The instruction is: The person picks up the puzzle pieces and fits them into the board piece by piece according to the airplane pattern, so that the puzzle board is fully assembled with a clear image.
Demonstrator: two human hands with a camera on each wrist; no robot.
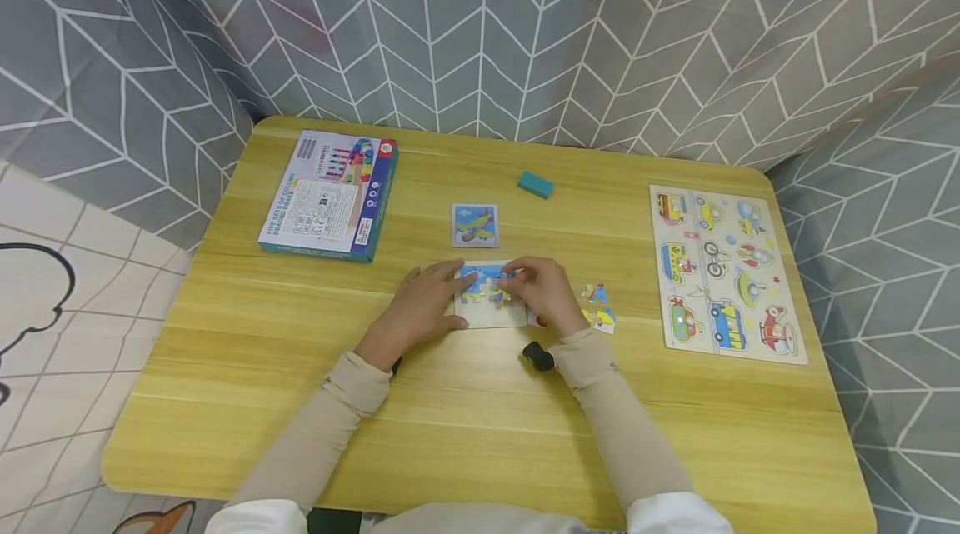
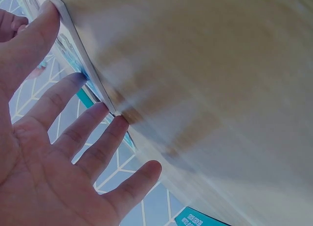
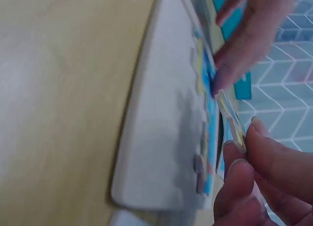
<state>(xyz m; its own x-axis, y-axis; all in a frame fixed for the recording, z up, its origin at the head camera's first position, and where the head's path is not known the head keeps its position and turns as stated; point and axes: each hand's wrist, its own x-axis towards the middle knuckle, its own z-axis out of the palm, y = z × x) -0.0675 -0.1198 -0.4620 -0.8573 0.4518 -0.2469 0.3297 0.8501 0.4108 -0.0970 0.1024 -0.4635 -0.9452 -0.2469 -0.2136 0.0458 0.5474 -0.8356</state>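
Observation:
A small jigsaw board (image 1: pixel 487 317) lies mid-table. Fitted blue and yellow pieces (image 1: pixel 474 284) fill part of its far half; its near half is bare. My left hand (image 1: pixel 420 301) rests at the board's left side, with fingers extended and fingertips at the edge in the left wrist view. Between thumb and fingertips, my right hand (image 1: pixel 543 288) pinches a jigsaw piece (image 3: pixel 232 118), tilted above the board in the right wrist view. Loose jigsaw pieces (image 1: pixel 602 319) lie just right of that hand. Beyond the board is a picture card (image 1: pixel 475 226) showing a yellow airplane.
A boxed toy set (image 1: pixel 322 205) lies at the back left. Behind the card, to its right, sits a teal block (image 1: pixel 536 185). On the right is a large vehicle puzzle board (image 1: pixel 701 292). A patterned curtain (image 1: pixel 480 34) hangs behind the table (image 1: pixel 262 384).

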